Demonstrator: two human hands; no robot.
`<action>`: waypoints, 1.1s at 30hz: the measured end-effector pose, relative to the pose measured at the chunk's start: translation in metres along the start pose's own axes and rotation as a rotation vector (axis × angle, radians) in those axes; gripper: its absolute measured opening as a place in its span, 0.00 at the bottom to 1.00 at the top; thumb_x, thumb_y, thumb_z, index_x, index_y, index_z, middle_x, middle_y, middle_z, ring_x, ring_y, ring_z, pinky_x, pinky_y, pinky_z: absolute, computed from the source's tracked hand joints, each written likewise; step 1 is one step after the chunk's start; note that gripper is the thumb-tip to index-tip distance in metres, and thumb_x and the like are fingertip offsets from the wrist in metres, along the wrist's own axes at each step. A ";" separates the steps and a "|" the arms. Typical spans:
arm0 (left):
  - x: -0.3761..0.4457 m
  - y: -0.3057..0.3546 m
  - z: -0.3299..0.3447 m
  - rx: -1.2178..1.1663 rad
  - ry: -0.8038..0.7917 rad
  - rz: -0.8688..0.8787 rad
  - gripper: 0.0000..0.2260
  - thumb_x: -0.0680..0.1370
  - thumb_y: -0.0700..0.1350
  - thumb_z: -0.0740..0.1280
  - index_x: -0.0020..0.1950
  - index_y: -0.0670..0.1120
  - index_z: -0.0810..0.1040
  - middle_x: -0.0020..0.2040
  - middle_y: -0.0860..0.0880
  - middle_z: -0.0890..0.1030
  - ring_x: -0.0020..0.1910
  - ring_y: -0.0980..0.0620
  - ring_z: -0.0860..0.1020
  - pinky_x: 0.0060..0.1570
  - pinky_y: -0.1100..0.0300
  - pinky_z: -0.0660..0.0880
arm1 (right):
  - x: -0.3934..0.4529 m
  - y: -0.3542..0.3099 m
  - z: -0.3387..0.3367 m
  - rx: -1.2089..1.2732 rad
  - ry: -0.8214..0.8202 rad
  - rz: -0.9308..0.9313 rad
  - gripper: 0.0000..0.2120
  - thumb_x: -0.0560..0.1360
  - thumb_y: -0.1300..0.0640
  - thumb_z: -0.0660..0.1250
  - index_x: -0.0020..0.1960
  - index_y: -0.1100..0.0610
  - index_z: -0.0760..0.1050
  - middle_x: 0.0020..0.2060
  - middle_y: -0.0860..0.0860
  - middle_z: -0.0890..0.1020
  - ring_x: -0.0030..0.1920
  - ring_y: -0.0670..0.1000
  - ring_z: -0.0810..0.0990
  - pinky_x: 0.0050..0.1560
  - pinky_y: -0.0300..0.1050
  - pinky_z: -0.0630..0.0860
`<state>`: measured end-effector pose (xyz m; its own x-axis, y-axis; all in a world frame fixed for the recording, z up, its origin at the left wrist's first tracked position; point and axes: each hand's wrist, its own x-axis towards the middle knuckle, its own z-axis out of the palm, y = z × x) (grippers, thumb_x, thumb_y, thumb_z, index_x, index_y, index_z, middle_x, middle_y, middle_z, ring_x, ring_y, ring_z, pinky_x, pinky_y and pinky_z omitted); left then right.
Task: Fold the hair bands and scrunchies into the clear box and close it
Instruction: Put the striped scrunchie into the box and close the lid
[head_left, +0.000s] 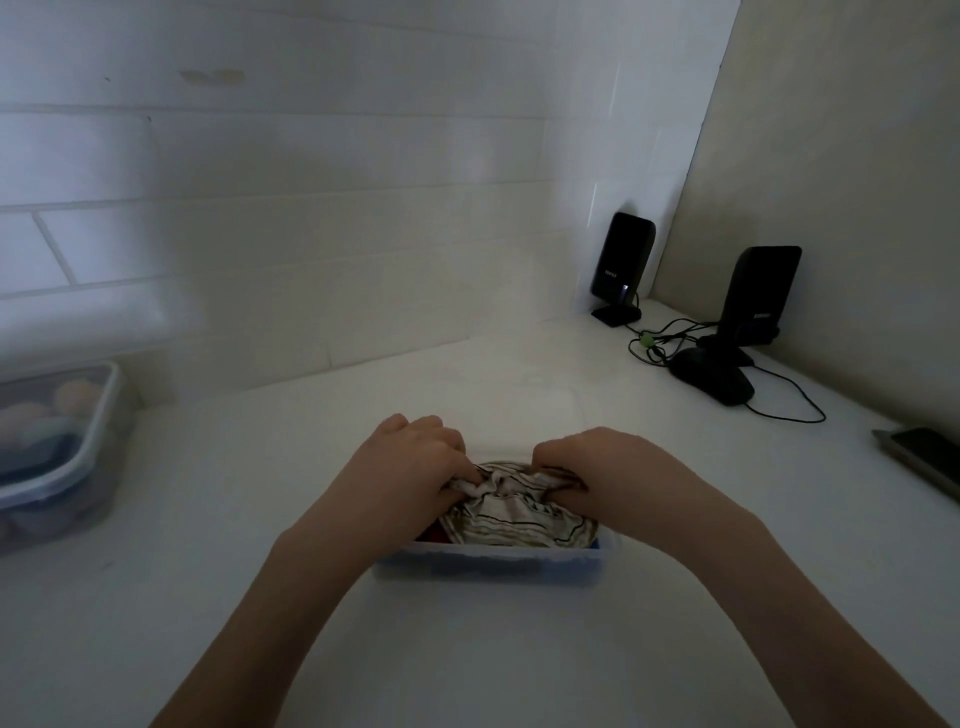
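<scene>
I'm looking down at a white counter (260, 519) that runs back to a white tiled wall (311, 234), dim light all over. At the far left edge sits a second lidded container (57, 447) with soft, blurred round shapes inside; I can't tell what they are. Centre frame, near me, is the clear box (493, 564), open, its long axis running left to right across my view and its near wall facing me. Filling the top of it is a striped hair band (519, 514), pale fabric with thin dark lines, bunched up and lying along that same left-right axis; a bit of red fabric (434, 535) peeks out under it at the left corner. My left hand (410, 467) is clenched on the left end of the striped cloth, fingers curled down into it, and my right hand (613, 473) is clenched on the right end the same way, both hands over the box's far half. Back right, 2 black speakers stand upright: the far speaker (621, 265) against the wall corner shows small pale lettering, too tiny to read, and the near speaker (753, 301) carries a label strip, also unreadable. Thin black cables (675, 338) tangle between them. A dark flat object (924, 457) lies at the right edge.
</scene>
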<state>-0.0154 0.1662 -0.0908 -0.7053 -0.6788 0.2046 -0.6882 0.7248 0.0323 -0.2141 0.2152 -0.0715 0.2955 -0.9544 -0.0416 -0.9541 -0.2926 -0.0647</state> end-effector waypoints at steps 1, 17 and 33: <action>-0.003 0.001 0.004 0.015 0.046 0.012 0.10 0.76 0.49 0.65 0.56 0.55 0.80 0.51 0.54 0.79 0.53 0.50 0.74 0.46 0.59 0.59 | -0.002 0.002 0.003 0.005 0.041 -0.014 0.08 0.76 0.53 0.63 0.55 0.51 0.72 0.49 0.48 0.77 0.49 0.49 0.73 0.44 0.44 0.70; -0.021 -0.003 -0.016 -0.180 -0.103 -0.070 0.13 0.77 0.45 0.63 0.60 0.57 0.78 0.49 0.55 0.74 0.43 0.57 0.71 0.45 0.62 0.70 | -0.019 0.007 0.008 -0.085 0.033 -0.018 0.21 0.75 0.38 0.59 0.62 0.47 0.75 0.54 0.46 0.81 0.60 0.46 0.75 0.71 0.44 0.53; -0.025 -0.007 -0.007 -0.206 -0.001 -0.128 0.06 0.74 0.46 0.66 0.48 0.56 0.78 0.43 0.58 0.74 0.40 0.58 0.72 0.37 0.66 0.67 | -0.004 0.004 0.010 -0.124 0.200 -0.138 0.17 0.68 0.69 0.64 0.44 0.47 0.73 0.36 0.42 0.71 0.39 0.47 0.70 0.59 0.45 0.66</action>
<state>0.0080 0.1793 -0.0893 -0.6149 -0.7666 0.1850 -0.7228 0.6417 0.2565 -0.2185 0.2187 -0.0815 0.4192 -0.8940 0.1581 -0.9079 -0.4139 0.0666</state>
